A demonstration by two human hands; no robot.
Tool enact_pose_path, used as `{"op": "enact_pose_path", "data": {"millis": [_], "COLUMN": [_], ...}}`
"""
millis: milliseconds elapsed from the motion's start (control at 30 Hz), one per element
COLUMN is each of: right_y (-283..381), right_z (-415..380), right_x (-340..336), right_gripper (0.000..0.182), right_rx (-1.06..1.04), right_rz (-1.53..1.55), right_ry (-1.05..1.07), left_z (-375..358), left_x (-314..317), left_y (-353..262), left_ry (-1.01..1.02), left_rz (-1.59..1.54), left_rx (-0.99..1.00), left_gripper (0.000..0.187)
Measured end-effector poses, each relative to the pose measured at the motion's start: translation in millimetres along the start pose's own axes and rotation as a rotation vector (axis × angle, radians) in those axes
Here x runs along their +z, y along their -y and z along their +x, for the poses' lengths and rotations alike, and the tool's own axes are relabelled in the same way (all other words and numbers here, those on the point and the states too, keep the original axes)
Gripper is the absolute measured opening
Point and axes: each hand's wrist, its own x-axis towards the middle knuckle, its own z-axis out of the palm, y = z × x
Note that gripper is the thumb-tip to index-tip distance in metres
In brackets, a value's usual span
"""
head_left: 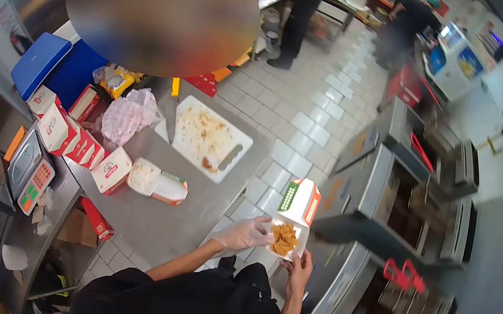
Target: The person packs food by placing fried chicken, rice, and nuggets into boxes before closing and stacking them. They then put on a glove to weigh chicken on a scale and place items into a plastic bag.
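In front of my body I hold an open cardboard takeaway box (298, 207) with a green and orange print, its lid raised. Pieces of fried chicken (284, 238) lie inside it. My left hand (246, 234), in a clear plastic glove, grips the box's left side. At the lower right corner, my right hand (298, 271) is bare and pinches the box. To the left, on the steel table (175, 228), another open box (156, 182) lies near a white cutting board (211, 140) with crumbs. A knife (171, 117) rests along the board's left edge.
Several closed boxes (58, 129) line the table's left side by a scale (33, 176). A pink-white plastic bag (129, 117) and a blue bin (46, 63) stand behind. Fryers with red-handled baskets (404, 275) are on the right. Co-workers (304, 11) stand farther back.
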Motion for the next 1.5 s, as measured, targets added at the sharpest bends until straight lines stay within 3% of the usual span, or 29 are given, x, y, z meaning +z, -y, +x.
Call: {"op": "enact_pose_path", "data": {"millis": [67, 167, 267, 400, 533, 600, 633, 767, 800, 900, 1000, 1033, 1167, 1233, 1333, 1400, 1467, 1500], "right_y": [26.5, 56.1, 73.5, 116.7, 166.8, 182.3, 187.2, 187.5, 186.0, 183.7, 176.8, 175.5, 167.2, 141.1, 72.3, 19.8, 29.3, 31.3], "right_z": [43.4, 127.8, 229.7, 362.6, 468.6, 517.8, 542.4, 624.4, 642.1, 679.6, 707.6, 713.5, 721.6, 726.0, 737.6, 742.4, 722.3, 721.8], "right_x": [0.6, 8.6, 18.0, 66.1, 135.8, 174.1, 194.4, 275.2, 294.4, 365.3, 438.1, 465.3, 585.6, 648.4, 750.6, 814.8, 865.9, 876.5], "right_gripper": [0.03, 0.03, 0.032, 0.034, 0.035, 0.035, 0.035, 0.035, 0.035, 0.033, 0.035, 0.036, 0.046, 0.047, 0.043, 0.035, 0.027, 0.027], "right_rx": [0.007, 0.027, 0.059, 0.094, 0.181, 0.226, 0.238, 0.203, 0.224, 0.099, 0.17, 0.199, 0.178, 0.191, 0.212, -0.686, -0.993, -0.959], "right_rz": [-0.031, -0.081, -0.126, -0.213, -0.352, -0.388, -0.403, -0.537, -0.549, -0.674, -0.67, -0.656, -0.631, -0.611, -0.697, -0.712, -0.687, -0.701], "right_ry": [0.062, 0.138, 0.252, 0.479, 0.762, 0.85, 0.903, 1.088, 1.111, 1.241, 1.318, 1.302, 1.346, 1.423, 1.534, 1.514, 1.461, 1.5], "left_z": [54.4, 142.4, 214.2, 308.7, 367.9, 378.2, 396.5, 425.6, 433.7, 456.2, 472.8, 486.5, 507.1, 511.6, 511.7, 506.1, 504.5, 500.1], "left_x": [-1.2, 3.4, -12.5, -53.5, -111.3, -139.8, -143.5, -194.9, -204.9, -240.9, -284.5, -297.4, -381.7, -427.1, -493.1, -533.4, -559.0, -569.3], "left_y": [-13.8, 10.1, 2.6, 10.5, -10.4, -49.3, -23.5, -27.7, -24.8, -12.0, 7.8, 27.9, 14.7, 15.2, 30.9, 41.8, 31.6, 43.8], "left_ry": [0.032, 0.091, -0.063, -0.231, -0.47, -0.542, -0.681, -0.834, -0.859, -0.995, -0.964, -1.05, -1.256, -1.616, -1.802, -1.868, -2.072, -2.076], "left_rz": [0.0, -0.28, -0.475, -0.651, -0.51, -0.328, -0.375, -0.356, -0.37, -0.81, -1.07, -1.112, -1.093, -1.006, -0.98, -0.969, -0.856, -0.808], "left_rx": [0.036, -0.024, 0.066, 0.024, 0.019, -0.203, -0.074, -0.203, -0.22, -0.14, -0.182, -0.072, 0.051, 0.029, 0.142, 0.14, 0.067, 0.082], "left_gripper": [0.082, 0.091, 0.087, 0.081, 0.08, 0.077, 0.074, 0.059, 0.059, 0.054, 0.052, 0.056, 0.05, 0.04, 0.031, 0.027, 0.027, 0.03]}}
